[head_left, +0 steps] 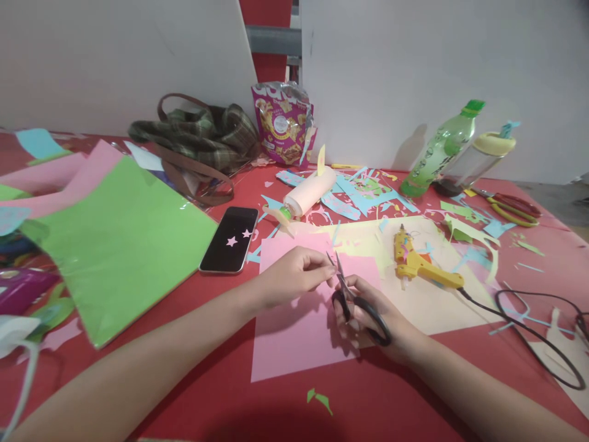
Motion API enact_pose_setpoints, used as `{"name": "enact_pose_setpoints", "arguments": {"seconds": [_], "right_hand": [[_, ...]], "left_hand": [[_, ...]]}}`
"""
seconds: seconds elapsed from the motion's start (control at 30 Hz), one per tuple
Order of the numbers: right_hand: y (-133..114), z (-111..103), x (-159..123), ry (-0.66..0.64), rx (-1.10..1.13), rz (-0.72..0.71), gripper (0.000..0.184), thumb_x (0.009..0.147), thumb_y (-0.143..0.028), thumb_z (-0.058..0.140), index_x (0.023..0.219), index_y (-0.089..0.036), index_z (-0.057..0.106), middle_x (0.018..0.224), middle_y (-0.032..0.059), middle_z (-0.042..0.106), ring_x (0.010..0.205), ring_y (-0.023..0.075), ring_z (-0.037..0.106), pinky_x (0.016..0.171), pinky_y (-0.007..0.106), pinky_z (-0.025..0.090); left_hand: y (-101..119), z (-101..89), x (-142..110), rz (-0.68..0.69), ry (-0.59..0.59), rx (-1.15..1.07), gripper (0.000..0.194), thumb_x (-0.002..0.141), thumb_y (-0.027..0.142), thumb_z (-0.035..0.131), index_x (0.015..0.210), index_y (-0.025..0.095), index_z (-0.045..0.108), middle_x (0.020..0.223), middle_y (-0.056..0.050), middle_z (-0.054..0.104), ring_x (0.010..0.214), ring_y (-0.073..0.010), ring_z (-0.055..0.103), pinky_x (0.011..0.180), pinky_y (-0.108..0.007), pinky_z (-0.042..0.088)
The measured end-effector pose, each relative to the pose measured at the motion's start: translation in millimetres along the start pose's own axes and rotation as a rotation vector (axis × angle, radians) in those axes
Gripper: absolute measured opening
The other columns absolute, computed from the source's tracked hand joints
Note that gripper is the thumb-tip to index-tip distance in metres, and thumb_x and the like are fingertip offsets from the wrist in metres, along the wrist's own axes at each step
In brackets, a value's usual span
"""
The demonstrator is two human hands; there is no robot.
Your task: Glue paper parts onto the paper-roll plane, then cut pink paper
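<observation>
My right hand (375, 313) has its fingers through the black handles of a pair of scissors (341, 281), whose blades point away from me and stand slightly apart. Close to the blades, the thumb and fingers of my left hand (294, 274) are pinched together. Whatever they grip is too small to make out. Both hands are above a pink sheet of paper (285, 350). Two small pink paper stars (231, 241) lie on a dark-screened phone (225, 255) to the left of the sheet.
A yellow glue gun (426, 268) with a black cord rests on cream paper at right. Behind are a paper-wrapped cylinder (310, 191), blue offcuts (359, 199), a snack bag (283, 126) and a green bottle (439, 150). Green paper (124, 245) lies left, red-handled scissors (513, 209) far right.
</observation>
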State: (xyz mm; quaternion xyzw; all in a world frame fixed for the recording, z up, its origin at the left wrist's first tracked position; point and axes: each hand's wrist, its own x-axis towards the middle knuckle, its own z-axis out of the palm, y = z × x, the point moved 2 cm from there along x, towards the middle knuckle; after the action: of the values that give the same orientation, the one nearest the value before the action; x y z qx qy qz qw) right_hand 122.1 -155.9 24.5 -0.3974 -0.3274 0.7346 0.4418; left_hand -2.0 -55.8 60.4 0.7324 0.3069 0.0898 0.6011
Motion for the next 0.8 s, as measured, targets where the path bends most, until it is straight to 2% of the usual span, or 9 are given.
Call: {"name": "enact_pose_setpoints", "arguments": {"seconds": [0.37,0.57,0.8], "right_hand": [[1,-1,-1,-0.018,-0.002,-0.055,0.024,0.075,-0.034,0.054,0.090,-0.023,0.039,0.068,-0.0022,0.051,0.052,0.0099,0.053,0.040,0.018,0.039],[0,1,-1,0.005,-0.007,-0.054,0.025,0.075,-0.035,0.054,0.089,-0.023,0.038,0.066,-0.0027,0.051,0.048,0.0090,0.052,0.037,0.017,0.037],[4,2,1,0.008,-0.041,-0.074,0.023,0.077,-0.035,0.052,0.089,-0.024,0.035,0.066,-0.0032,0.052,0.046,0.0099,0.053,0.035,0.018,0.038]], "left_hand": [[-3,10.8,-2,-0.035,0.045,-0.134,0.024,0.077,0.030,0.040,0.064,0.014,0.053,0.043,0.008,0.031,0.037,-0.0043,0.030,0.040,-0.018,0.029],[0,16.5,-4,0.002,0.113,-0.209,0.023,0.078,0.027,0.041,0.061,0.014,0.050,0.044,0.008,0.031,0.039,-0.0036,0.029,0.041,-0.017,0.028],[-1,21.4,-5,-0.016,0.127,-0.285,0.024,0.078,0.026,0.040,0.060,0.014,0.049,0.044,0.008,0.033,0.039,-0.0038,0.030,0.041,-0.018,0.027]]}}
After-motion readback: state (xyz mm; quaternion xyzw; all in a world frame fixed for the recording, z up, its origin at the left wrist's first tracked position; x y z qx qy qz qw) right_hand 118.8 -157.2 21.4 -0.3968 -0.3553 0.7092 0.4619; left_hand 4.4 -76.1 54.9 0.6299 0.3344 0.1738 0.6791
